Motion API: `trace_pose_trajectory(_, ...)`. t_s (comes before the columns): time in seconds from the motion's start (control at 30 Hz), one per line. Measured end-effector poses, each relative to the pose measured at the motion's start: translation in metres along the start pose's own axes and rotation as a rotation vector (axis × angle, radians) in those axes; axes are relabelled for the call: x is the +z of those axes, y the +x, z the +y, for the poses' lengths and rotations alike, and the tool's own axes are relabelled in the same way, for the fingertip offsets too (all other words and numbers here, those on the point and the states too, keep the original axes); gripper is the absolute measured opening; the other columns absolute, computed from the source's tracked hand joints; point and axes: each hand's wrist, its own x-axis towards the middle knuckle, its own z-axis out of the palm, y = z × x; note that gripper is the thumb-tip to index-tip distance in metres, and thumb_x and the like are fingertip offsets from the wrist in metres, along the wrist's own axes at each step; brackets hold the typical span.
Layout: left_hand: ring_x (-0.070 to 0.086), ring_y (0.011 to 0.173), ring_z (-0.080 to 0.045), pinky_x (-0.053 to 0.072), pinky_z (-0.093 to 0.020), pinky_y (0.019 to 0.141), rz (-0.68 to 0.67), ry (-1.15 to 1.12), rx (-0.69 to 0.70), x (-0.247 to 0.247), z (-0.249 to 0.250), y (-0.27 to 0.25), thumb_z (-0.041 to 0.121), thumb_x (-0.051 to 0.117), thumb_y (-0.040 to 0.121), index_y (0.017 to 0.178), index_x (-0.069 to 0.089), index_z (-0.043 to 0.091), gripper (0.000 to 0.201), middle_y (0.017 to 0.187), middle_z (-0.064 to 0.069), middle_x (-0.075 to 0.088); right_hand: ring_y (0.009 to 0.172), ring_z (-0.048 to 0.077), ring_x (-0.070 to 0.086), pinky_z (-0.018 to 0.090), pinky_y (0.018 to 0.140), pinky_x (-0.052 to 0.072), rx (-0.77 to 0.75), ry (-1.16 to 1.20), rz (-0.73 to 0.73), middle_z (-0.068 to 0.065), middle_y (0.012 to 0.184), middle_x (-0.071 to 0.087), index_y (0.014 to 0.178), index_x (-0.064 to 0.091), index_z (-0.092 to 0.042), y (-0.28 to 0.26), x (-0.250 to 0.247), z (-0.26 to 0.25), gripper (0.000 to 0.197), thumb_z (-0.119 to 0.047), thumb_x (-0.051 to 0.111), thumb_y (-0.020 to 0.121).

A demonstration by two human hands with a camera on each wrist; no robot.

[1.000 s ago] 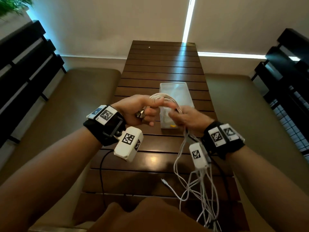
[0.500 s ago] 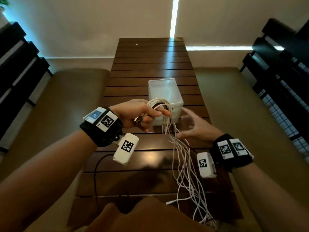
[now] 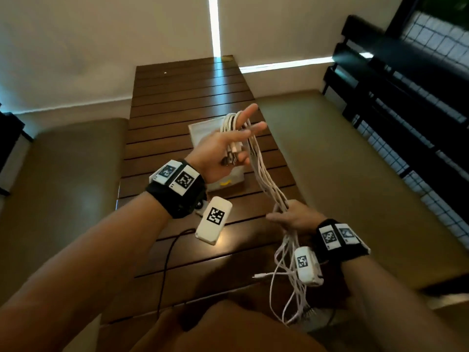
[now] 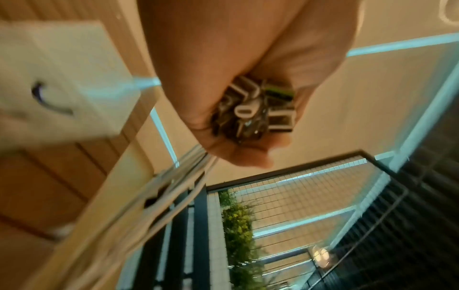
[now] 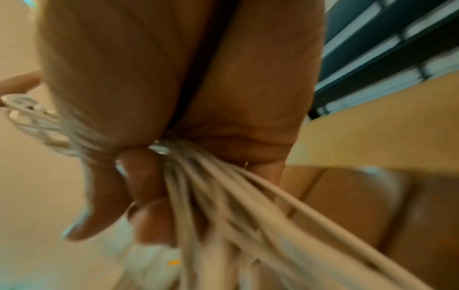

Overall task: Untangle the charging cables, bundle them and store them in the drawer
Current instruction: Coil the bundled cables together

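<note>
Several white charging cables (image 3: 266, 179) run taut between my two hands above the wooden table (image 3: 187, 92). My left hand (image 3: 223, 148) is raised palm up. Its lower fingers curl round the plugs (image 4: 258, 109), and the cables loop over its outstretched index and middle fingers. Lower and to the right, my right hand (image 3: 294, 217) grips the bundle in its fist (image 5: 149, 186). The loose ends (image 3: 286, 288) dangle below it past the table edge. The white plastic drawer box (image 3: 200, 130) stands on the table, half hidden behind my left hand.
A thin black cable (image 3: 167, 255) lies across the near table slats. Cushioned benches flank the table on the left (image 3: 63, 174) and right (image 3: 330, 148), with black slatted backs (image 3: 406, 110) behind them. My knee (image 3: 228, 326) fills the bottom edge.
My left hand has risen and turned palm up with the cables looped over it. My right hand, open half a second ago, has dropped lower and closed round the bundle.
</note>
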Motion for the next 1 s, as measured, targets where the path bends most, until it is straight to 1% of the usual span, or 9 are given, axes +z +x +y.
trace_pose_trajectory(0.1, 0.047, 0.046, -0.008, 0.047, -0.024, 0.053, -0.039, -0.008, 0.009, 0.022, -0.012, 0.024, 0.002, 0.044, 0.092, 0.136, 0.047, 0.036, 0.055, 0.138, -0.003, 0.055, 0.059, 0.023, 0.059, 0.03, 0.058, 0.047, 0.191, -0.016, 0.03, 0.008, 0.064, 0.06, 0.08, 0.061, -0.011, -0.044, -0.021, 0.053, 0.022, -0.028, 0.075, 0.083)
trace_pose_trajectory(0.23, 0.047, 0.048, -0.01, 0.047, -0.024, 0.054, -0.128, 0.022, -0.049, 0.055, -0.036, 0.047, 0.0, 0.043, 0.09, 0.127, 0.054, 0.037, 0.053, 0.138, -0.002, 0.055, 0.072, 0.015, 0.059, 0.028, 0.067, 0.045, 0.406, -0.025, 0.203, -0.003, 0.075, 0.06, 0.079, 0.059, -0.022, -0.1, -0.016, 0.119, 0.031, -0.048, 0.075, 0.076)
trace_pose_trajectory(0.33, 0.049, 0.05, -0.009, 0.046, -0.026, 0.055, -0.22, 0.107, -0.08, 0.079, -0.052, 0.056, -0.002, 0.045, 0.089, 0.128, 0.054, 0.034, 0.054, 0.138, 0.0, 0.055, 0.069, 0.014, 0.063, 0.025, 0.061, 0.047, 0.387, 0.114, 0.366, -0.001, 0.077, 0.066, 0.084, 0.063, -0.02, -0.137, -0.011, 0.126, 0.021, -0.037, 0.075, 0.081)
trace_pose_trajectory(0.5, 0.05, 0.048, -0.008, 0.047, -0.025, 0.053, -0.335, 0.17, -0.132, 0.111, -0.057, 0.064, -0.003, 0.043, 0.089, 0.13, 0.052, 0.033, 0.056, 0.137, 0.002, 0.056, 0.11, 0.023, 0.064, 0.042, 0.098, 0.048, 0.153, 0.357, 0.739, 0.0, 0.108, 0.071, 0.108, 0.062, -0.038, -0.178, -0.033, 0.124, 0.017, -0.039, 0.058, 0.091)
trace_pose_trajectory(0.6, 0.048, 0.047, -0.009, 0.048, -0.025, 0.052, -0.438, 0.208, -0.159, 0.125, -0.064, 0.06, -0.001, 0.046, 0.086, 0.131, 0.052, 0.033, 0.056, 0.139, -0.001, 0.055, 0.098, 0.017, 0.068, 0.033, 0.088, 0.051, 0.071, 0.563, 0.988, 0.003, 0.098, 0.073, 0.108, 0.065, -0.024, -0.195, -0.042, 0.093, 0.048, -0.058, 0.036, 0.089)
trace_pose_trajectory(0.7, 0.047, 0.047, -0.009, 0.047, -0.026, 0.052, -0.44, 0.237, -0.175, 0.134, -0.068, 0.056, 0.0, 0.045, 0.088, 0.134, 0.05, 0.031, 0.056, 0.139, -0.002, 0.054, 0.088, 0.015, 0.067, 0.028, 0.079, 0.052, -0.045, 0.472, 1.143, 0.006, 0.094, 0.07, 0.103, 0.065, -0.015, -0.206, -0.049, 0.062, 0.049, -0.047, 0.027, 0.1)
trace_pose_trajectory(0.87, 0.047, 0.046, -0.011, 0.047, -0.024, 0.049, -0.268, 0.325, -0.208, 0.134, -0.06, 0.058, -0.003, 0.045, 0.091, 0.13, 0.056, 0.027, 0.051, 0.124, -0.008, 0.065, 0.092, 0.014, 0.065, 0.03, 0.084, 0.055, -0.203, 0.368, 1.126, 0.003, 0.096, 0.068, 0.101, 0.064, -0.017, -0.209, -0.054, 0.021, 0.034, -0.031, 0.033, 0.104)
trace_pose_trajectory(0.93, 0.048, 0.045, -0.012, 0.047, -0.024, 0.048, -0.318, 0.37, -0.25, 0.129, -0.057, 0.056, -0.002, 0.047, 0.091, 0.129, 0.058, 0.024, 0.047, 0.109, -0.011, 0.071, 0.105, 0.009, 0.061, 0.032, 0.094, 0.052, -0.227, 0.334, 1.011, -0.001, 0.113, 0.063, 0.115, 0.06, -0.024, -0.204, -0.057, 0.005, 0.022, -0.025, 0.043, 0.101)
trace_pose_trajectory(1.0, 0.049, 0.045, -0.012, 0.048, -0.024, 0.049, -0.429, 0.35, -0.288, 0.123, -0.053, 0.052, 0.001, 0.049, 0.089, 0.127, 0.058, 0.026, 0.047, 0.103, -0.01, 0.071, 0.121, 0.006, 0.05, 0.029, 0.102, 0.044, -0.192, 0.23, 0.872, -0.004, 0.133, 0.052, 0.134, 0.045, -0.033, -0.191, -0.065, -0.009, 0.044, -0.02, 0.058, 0.094)
